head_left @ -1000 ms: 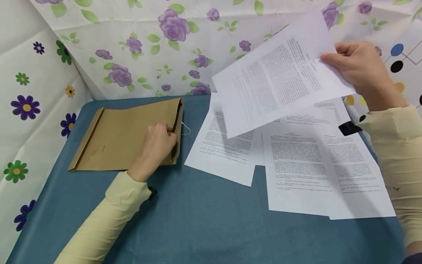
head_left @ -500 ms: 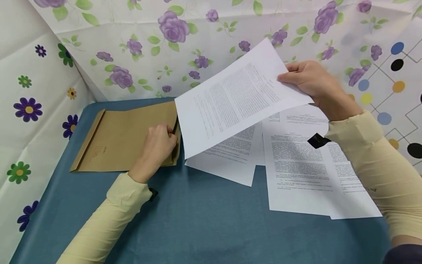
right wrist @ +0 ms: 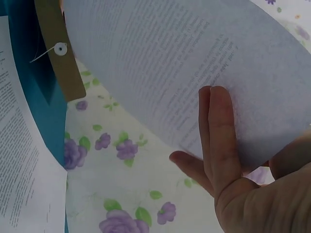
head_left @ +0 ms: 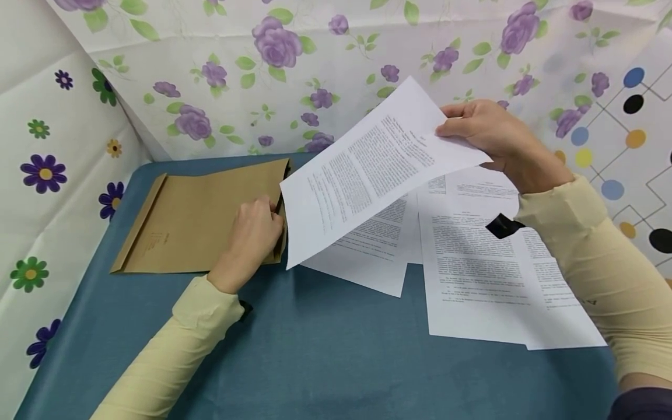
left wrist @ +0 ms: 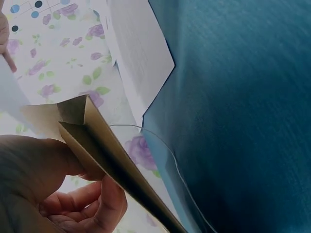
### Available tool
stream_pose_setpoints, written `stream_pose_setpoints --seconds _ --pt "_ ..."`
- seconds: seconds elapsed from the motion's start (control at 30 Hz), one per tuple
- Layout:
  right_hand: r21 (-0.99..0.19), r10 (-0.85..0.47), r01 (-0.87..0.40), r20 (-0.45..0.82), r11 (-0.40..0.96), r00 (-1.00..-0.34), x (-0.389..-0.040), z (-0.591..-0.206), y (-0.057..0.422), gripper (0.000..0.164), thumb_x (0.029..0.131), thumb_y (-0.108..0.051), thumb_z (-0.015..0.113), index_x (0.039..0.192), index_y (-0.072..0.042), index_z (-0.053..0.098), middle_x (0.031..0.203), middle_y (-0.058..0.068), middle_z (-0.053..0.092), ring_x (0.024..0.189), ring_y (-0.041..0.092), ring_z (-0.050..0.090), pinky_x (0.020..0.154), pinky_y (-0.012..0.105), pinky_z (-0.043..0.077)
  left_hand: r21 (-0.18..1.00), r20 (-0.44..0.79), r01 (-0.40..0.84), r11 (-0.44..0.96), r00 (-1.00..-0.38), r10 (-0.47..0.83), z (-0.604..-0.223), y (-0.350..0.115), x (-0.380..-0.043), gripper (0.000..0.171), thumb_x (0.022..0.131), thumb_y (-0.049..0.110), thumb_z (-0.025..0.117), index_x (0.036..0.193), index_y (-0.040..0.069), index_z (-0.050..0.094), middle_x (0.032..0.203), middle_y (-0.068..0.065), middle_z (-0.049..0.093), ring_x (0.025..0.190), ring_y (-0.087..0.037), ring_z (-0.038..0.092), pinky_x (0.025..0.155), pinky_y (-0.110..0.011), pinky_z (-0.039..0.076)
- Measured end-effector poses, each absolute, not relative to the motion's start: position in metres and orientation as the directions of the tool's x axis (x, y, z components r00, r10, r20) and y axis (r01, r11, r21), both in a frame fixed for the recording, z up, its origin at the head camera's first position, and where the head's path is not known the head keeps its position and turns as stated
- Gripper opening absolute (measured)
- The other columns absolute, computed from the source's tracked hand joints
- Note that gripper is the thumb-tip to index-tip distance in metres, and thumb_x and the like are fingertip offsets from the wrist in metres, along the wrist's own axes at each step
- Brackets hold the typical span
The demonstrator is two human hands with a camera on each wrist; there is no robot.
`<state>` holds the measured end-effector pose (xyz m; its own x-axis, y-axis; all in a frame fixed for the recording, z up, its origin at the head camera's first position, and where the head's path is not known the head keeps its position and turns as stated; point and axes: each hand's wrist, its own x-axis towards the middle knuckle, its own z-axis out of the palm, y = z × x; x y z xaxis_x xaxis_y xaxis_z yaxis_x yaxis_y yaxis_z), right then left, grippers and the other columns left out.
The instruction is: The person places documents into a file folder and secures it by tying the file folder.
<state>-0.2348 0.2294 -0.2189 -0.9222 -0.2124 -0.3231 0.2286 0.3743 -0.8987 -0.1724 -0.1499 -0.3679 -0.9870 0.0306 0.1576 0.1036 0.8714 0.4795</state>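
A brown paper envelope [head_left: 194, 216] lies on the left of the table, its mouth facing right. My left hand [head_left: 247, 239] pinches one edge of that mouth between thumb and fingers. In the left wrist view the envelope's mouth [left wrist: 82, 119] gapes, and a thin string [left wrist: 172, 155] trails from it. My right hand [head_left: 488, 131] holds a printed sheet of paper [head_left: 362, 166] by its upper right end, thumb on the near face, fingers [right wrist: 222, 131] behind. The sheet slants down leftward, its left end beside the envelope's mouth. A round white button [right wrist: 60, 48] shows on the envelope's flap.
Several printed sheets [head_left: 472, 280] lie overlapping on the right of the blue-covered table [head_left: 336, 361]. One sheet [head_left: 362, 256] is partly covered by the held paper. A floral sheet [head_left: 210, 99] hangs behind the table, with patterned cloths at both sides.
My right hand has carried the sheet left and down from above the other papers toward the envelope's mouth, then dipped it slightly. My left hand has stayed at the envelope.
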Motion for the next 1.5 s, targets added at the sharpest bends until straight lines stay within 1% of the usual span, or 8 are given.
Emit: stream_pose_setpoints --seconds 0.27,0.43,0.53,0.63,0.8,1.07,1.27,1.5 --pt "-0.899 -0.252 0.211 -0.322 0.383 -0.913 -0.229 -0.209 0.217 0.043 0.103 -0.013 0.056 0.146 -0.009 0.056 0.101 0.005 0.077 0.08 0.024 0.076 0.061 0.036 0.061 0.43 0.202 0.145 0.891 -0.977 0.061 -0.373 -0.15 -0.169 0.011 0.095 -0.005 0.051 0.095 -0.007 0.061 0.085 -0.023 0.059 0.071 -0.035 0.06 0.06 -0.043 0.049" --pt "-0.911 -0.262 0.207 -0.31 0.357 -0.914 -0.227 -0.202 0.214 0.043 0.102 -0.01 0.054 0.145 -0.006 0.056 0.098 0.005 0.077 0.075 0.022 0.076 0.057 0.033 0.059 0.364 0.295 0.234 0.902 -0.947 0.126 -0.376 -0.149 -0.168 0.008 0.094 -0.008 0.052 0.089 -0.009 0.058 0.077 -0.024 0.054 0.066 -0.041 0.061 0.055 -0.045 0.047" --pt "-0.916 -0.284 0.207 -0.311 0.344 -0.907 -0.225 -0.197 0.214 0.042 0.102 -0.009 0.051 0.144 -0.005 0.055 0.1 0.007 0.077 0.076 0.022 0.076 0.057 0.034 0.059 0.3 0.337 0.264 0.917 -0.928 0.157 -0.377 -0.148 -0.167 0.008 0.094 -0.007 0.053 0.088 -0.012 0.057 0.077 -0.025 0.054 0.061 -0.041 0.061 0.051 -0.045 0.048" --pt "-0.924 -0.309 0.201 -0.304 0.325 -0.901 -0.221 -0.192 0.214 0.042 0.102 -0.007 0.05 0.144 -0.004 0.053 0.103 0.009 0.076 0.079 0.023 0.075 0.06 0.036 0.06 0.253 0.346 0.266 0.93 -0.923 0.17 -0.379 -0.146 -0.167 0.013 0.096 -0.004 0.054 0.096 -0.016 0.058 0.083 -0.027 0.057 0.06 -0.04 0.063 0.05 -0.045 0.052" --pt "-0.94 -0.35 0.195 -0.29 0.281 -0.891 -0.216 -0.188 0.209 0.04 0.101 -0.004 0.049 0.14 -0.002 0.055 0.108 0.011 0.075 0.086 0.022 0.074 0.067 0.036 0.061 0.214 0.334 0.244 0.946 -0.928 0.163 -0.383 -0.14 -0.166 0.02 0.096 -0.004 0.059 0.107 -0.02 0.057 0.091 -0.029 0.058 0.07 -0.042 0.068 0.054 -0.046 0.057" --pt "-0.944 -0.371 0.171 -0.272 0.282 -0.888 -0.224 -0.19 0.204 0.036 0.101 -0.003 0.048 0.136 0.003 0.056 0.106 0.011 0.075 0.084 0.021 0.074 0.065 0.035 0.061 0.087 0.406 0.257 0.962 -0.891 0.201 -0.388 -0.134 -0.164 0.017 0.095 -0.005 0.059 0.105 -0.019 0.058 0.088 -0.027 0.057 0.068 -0.038 0.067 0.054 -0.042 0.057" --pt "-0.948 -0.376 0.177 -0.271 0.266 -0.886 -0.227 -0.191 0.203 0.032 0.099 -0.001 0.048 0.128 0.006 0.06 0.106 0.013 0.074 0.082 0.023 0.075 0.064 0.036 0.061 0.07 0.42 0.242 0.968 -0.887 0.191 -0.395 -0.13 -0.162 0.008 0.097 -0.006 0.055 0.096 -0.015 0.057 0.086 -0.025 0.055 0.066 -0.036 0.065 0.052 -0.043 0.056" --pt "-0.957 -0.392 0.177 -0.257 0.23 -0.883 -0.227 -0.193 0.197 0.028 0.098 0.003 0.045 0.118 0.007 0.064 0.103 0.014 0.072 0.079 0.021 0.073 0.066 0.033 0.06 0.041 0.461 0.217 0.975 -0.87 0.174 -0.4 -0.126 -0.161 0.009 0.099 -0.007 0.054 0.095 -0.014 0.057 0.082 -0.023 0.055 0.063 -0.035 0.065 0.049 -0.043 0.054"
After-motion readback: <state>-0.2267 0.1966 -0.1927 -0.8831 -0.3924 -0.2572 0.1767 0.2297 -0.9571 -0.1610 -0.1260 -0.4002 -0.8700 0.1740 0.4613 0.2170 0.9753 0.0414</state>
